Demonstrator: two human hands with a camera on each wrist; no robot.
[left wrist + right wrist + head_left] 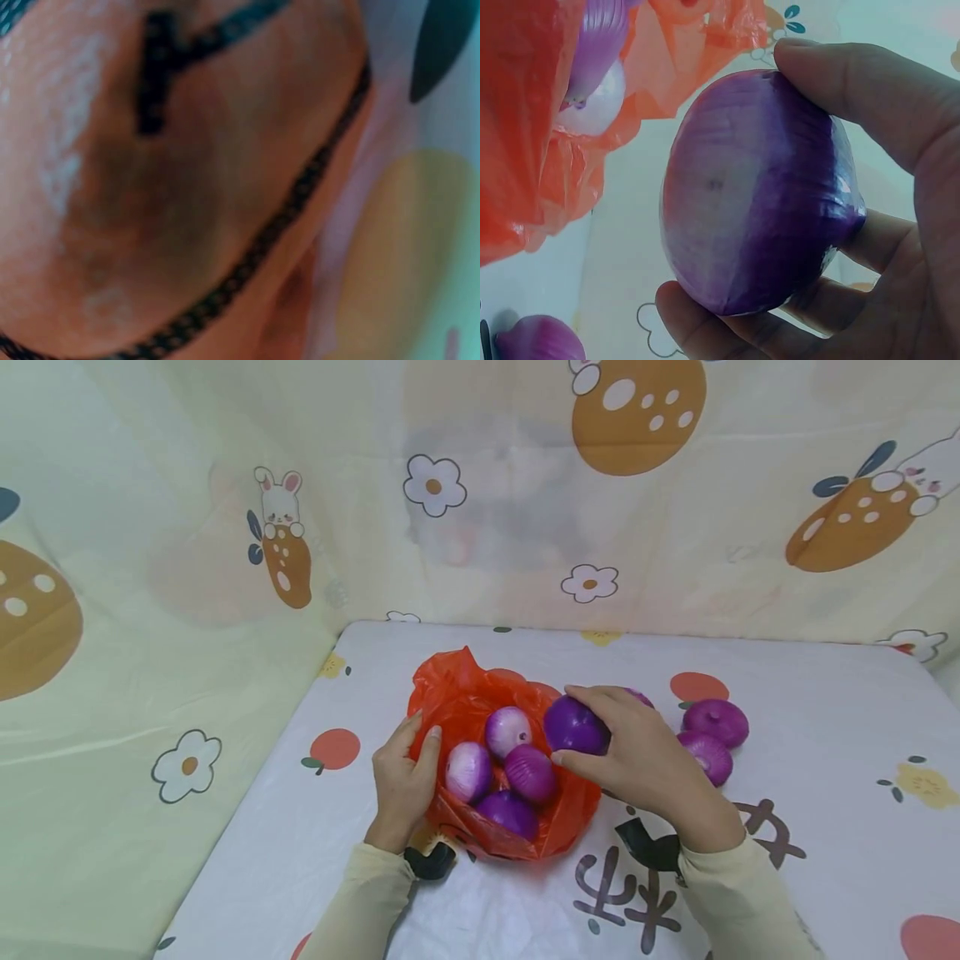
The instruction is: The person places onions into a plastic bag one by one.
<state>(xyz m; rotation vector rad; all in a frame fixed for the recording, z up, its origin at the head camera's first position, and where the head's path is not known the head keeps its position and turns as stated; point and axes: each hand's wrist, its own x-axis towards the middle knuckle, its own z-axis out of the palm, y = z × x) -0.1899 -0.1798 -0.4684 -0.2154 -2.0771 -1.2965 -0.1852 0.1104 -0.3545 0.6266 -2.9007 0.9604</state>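
1. Red bag (442,683): thin, crinkled plastic, glossy along its folds.
2. Held onion (757,195): smooth, shiny skin, faintly ribbed.
3. Bagged onions (531,774): smooth with a soft sheen, one finely ridged.
4. Worktop (832,718): smooth, plastic-looking covering, slightly shiny.
5. Sleeves (360,893): matt cloth.

Both arms (356,902) are pointing forward, left grip (405,783) pinching, right grip (641,752) (thumb (847,75) spread opposite fingers (712,330)) holding.
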